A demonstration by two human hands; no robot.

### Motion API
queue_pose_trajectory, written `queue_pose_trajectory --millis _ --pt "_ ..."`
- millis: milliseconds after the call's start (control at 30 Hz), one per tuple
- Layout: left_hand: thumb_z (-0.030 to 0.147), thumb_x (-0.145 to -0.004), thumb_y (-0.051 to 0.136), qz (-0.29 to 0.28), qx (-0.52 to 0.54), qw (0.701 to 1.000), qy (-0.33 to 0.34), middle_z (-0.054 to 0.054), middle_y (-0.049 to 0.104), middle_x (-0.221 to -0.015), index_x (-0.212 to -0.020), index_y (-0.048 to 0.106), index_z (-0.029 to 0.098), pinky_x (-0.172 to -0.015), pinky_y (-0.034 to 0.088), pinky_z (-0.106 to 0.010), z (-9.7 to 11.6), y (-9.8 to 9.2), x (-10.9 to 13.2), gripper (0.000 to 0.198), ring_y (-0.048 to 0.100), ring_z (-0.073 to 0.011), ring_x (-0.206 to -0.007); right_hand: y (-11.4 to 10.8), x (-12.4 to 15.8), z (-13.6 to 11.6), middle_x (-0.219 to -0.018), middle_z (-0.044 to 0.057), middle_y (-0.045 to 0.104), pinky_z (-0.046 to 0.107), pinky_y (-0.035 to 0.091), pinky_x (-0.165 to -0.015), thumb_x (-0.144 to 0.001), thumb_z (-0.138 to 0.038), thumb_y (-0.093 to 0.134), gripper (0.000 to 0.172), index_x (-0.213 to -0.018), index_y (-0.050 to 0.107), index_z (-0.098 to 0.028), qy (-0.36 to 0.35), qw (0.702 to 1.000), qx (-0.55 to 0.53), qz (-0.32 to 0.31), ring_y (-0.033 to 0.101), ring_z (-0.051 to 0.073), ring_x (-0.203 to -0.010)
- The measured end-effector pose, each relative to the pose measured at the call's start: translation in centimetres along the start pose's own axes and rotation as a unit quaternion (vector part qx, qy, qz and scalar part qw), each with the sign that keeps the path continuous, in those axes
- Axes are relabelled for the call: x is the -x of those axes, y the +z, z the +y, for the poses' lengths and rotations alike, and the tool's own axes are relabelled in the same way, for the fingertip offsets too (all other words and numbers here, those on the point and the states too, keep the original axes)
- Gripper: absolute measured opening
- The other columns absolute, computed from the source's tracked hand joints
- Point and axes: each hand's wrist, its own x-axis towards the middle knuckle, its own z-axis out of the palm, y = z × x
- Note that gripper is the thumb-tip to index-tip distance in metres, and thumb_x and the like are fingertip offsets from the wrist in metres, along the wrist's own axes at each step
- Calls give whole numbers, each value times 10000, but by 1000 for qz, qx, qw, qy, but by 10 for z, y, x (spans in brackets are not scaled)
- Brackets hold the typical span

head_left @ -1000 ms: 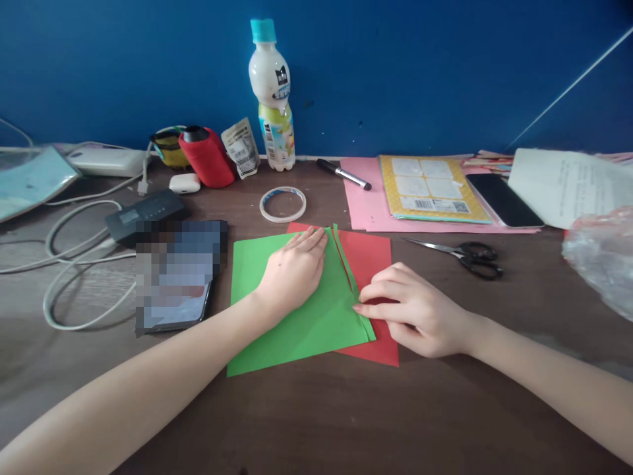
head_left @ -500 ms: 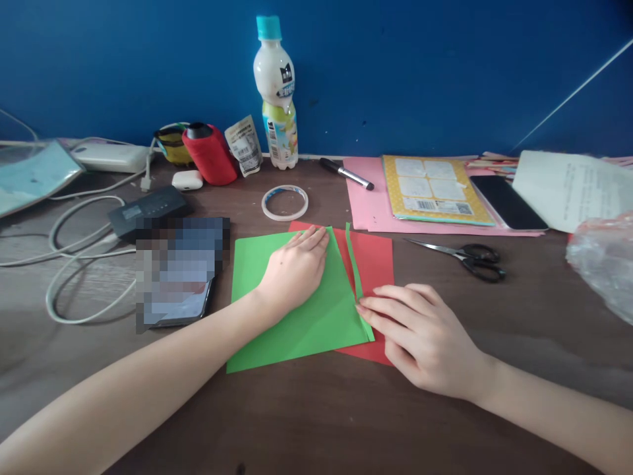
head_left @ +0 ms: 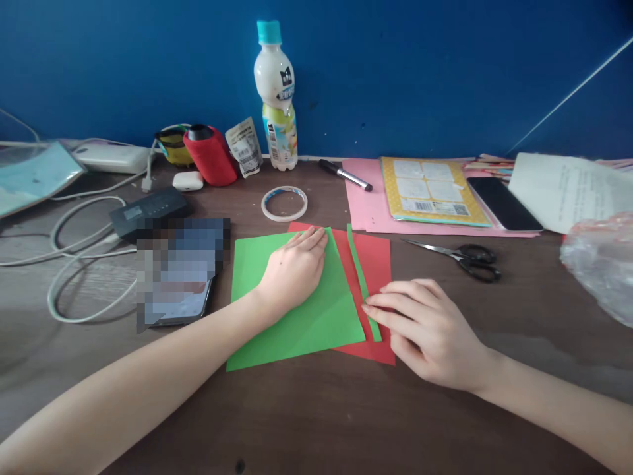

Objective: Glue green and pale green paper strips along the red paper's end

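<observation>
Strip parted from sheet; both hands in contact with paper

Green strip (head_left: 356,260) lies on the red sheet (head_left: 376,257), beside the cut edge of the green sheet (head_left: 316,330). Red shows between strip and sheet along the full edge, the gap being wider at the far end.

Handling, in this inspector's judgement: steady, even pressure on the green sheet guards against slipping. The strip is narrow and slightly bowed, so it calls for a light fingertip touch near its middle; heavy pressing could drag the red sheet beneath or crease the strip.

Left hand (head_left: 297,267): laid flat on the green sheet, fingers extended close together, gripping nothing. Right hand (head_left: 425,333): partly spread, fingers gently bent, fingertips at the strip's near half, thumb apart from them; no pinch is evident. Scissors (head_left: 457,253) rest on the table (head_left: 316,422), beyond the right hand.
</observation>
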Motion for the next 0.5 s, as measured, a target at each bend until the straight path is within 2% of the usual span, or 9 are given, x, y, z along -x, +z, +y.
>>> queue_pose_trajectory --millis 133,300,400,500 --pt "178 -870 347 7 4 1000 4 -56 510 -1274 -1194 528 121 -1032 344 -304 0 0 0 375 453 -170 -1190 2 -18 8 -893 50 665 354 403 -735 -790 -77 414 274 -917 638 -173 55 998 -41 5 536 187 -860" --pt "178 -865 347 17 11 1000 15 -60 531 -1258 -1174 543 134 -1019 357 -327 -2 -2 0 368 470 -179 -1173 18 -39 17 -1125 100 577 399 412 -824 -839 -204 432 343 -1164 527 -148 149 989 12 4 497 227 -1015" --pt "243 -861 383 23 -9 1000 6 -89 534 -1246 -1190 523 145 -1027 320 -412 -2 -5 1 370 457 -232 -1165 26 -41 19 -1226 120 515 445 393 -876 -846 -313 450 432 -1247 457 -151 151 988 37 -23 447 258 -1111" --pt "341 -824 464 33 -30 998 -43 -158 507 -1223 -1281 406 101 -950 367 -445 0 -8 1 519 440 -294 -1126 28 -40 19 -1235 116 511 455 383 -899 -862 -312 426 429 -1267 440 -171 140 989 33 -33 430 251 -1136"
